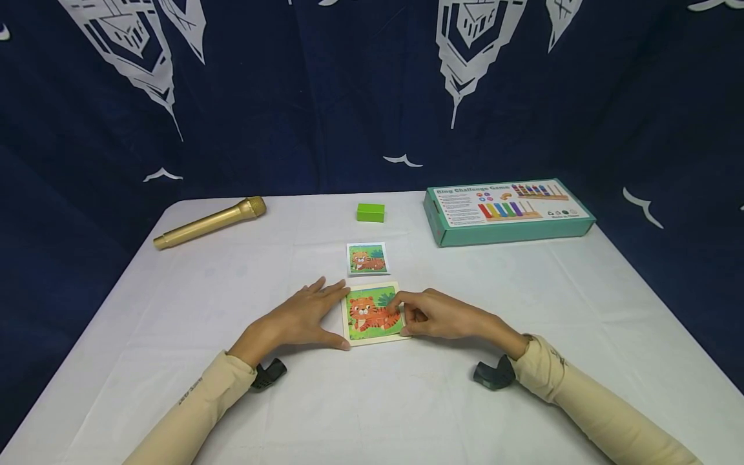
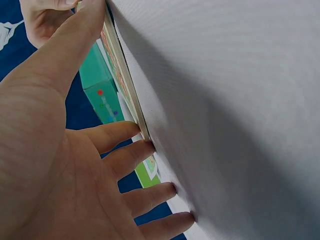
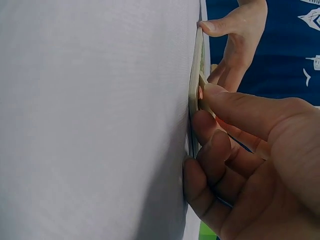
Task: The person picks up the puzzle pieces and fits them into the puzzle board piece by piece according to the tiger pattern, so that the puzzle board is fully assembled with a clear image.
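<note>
A square puzzle board (image 1: 372, 342) with a pale wooden border and a tiger picture lies flat on the table in the head view. My left hand (image 1: 305, 316) is at its left side, fingers spread and fairly straight, the thumb and index finger touching its edge. My right hand (image 1: 444, 314) is at the right side, thumb and index finger pinching a thin puzzle piece (image 3: 202, 80) that stands slightly tilted above the board in the right wrist view. The fingers hide most of this piece. Just behind the board lies a smaller tiger picture card (image 1: 368, 259).
A green block (image 1: 371, 212) sits farther back. To the back left lies a gold microphone (image 1: 212, 223), and at the back right a teal Ring Challenge Game box (image 1: 508, 213). The white-covered table (image 1: 360, 413) ends at a dark blue patterned curtain (image 1: 314, 97).
</note>
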Demonstrator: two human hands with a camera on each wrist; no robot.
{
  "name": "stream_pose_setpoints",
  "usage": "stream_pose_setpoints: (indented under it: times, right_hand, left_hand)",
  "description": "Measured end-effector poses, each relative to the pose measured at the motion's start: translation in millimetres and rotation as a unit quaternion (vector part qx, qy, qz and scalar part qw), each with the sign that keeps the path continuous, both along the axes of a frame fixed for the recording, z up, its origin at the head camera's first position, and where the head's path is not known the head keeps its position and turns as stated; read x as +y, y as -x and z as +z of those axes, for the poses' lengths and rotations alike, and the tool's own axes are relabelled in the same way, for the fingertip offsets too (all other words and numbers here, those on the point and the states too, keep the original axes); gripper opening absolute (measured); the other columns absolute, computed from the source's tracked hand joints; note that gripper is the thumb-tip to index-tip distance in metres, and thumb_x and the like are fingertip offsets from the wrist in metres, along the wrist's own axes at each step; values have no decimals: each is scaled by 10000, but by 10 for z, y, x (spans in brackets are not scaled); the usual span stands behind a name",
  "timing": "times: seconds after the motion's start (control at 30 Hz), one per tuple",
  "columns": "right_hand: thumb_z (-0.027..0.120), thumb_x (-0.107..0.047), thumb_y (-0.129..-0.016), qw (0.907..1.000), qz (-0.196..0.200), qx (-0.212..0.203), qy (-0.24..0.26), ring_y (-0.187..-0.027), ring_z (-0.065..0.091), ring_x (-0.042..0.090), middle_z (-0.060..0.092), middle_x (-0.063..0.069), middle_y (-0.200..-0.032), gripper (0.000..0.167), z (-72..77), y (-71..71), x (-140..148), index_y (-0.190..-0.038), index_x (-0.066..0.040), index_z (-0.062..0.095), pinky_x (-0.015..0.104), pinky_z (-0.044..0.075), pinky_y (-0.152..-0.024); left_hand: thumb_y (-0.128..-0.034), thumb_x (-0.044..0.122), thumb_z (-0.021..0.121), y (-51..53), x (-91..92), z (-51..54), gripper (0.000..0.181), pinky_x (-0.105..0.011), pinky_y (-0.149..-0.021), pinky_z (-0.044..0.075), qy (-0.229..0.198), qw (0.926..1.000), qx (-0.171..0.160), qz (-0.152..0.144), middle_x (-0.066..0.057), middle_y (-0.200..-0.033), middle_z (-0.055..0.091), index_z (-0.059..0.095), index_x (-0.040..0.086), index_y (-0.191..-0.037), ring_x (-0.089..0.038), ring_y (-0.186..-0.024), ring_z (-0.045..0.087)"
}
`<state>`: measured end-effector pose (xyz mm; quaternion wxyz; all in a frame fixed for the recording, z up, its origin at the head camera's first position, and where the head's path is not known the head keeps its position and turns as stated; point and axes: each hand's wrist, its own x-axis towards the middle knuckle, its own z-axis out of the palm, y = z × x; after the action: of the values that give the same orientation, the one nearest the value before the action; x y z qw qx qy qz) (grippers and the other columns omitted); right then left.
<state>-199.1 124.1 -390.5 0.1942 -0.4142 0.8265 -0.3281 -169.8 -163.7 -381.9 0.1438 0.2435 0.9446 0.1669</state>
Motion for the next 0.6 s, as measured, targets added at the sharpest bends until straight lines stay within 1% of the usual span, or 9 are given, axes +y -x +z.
stream_pose_setpoints:
  times: [0.2,0.6]
  right_hand:
    - [704,-123,-874,10000,-30,-46,4,-597,455,42,552,-84,-705,227,3,0,-5,-1069,-129,588,180,379,-551]
    - [709,-123,-871,10000,-20,-35,19,-606,457,46,540,-76,-694,171,24,-12,-15,-997,-126,593,179,388,-561]
  left_hand:
    - [-697,647,735,2,-2,1,1048,-537,-1166,139,-5,10000,-15,2,-39,-1583,228,317,129,-1506,-369,-1461,94]
    - [-698,646,736,4,-3,-7,1045,-537,-1165,145,4,10000,-3,3,-34,-1583,229,317,133,-1506,-367,-1461,99]
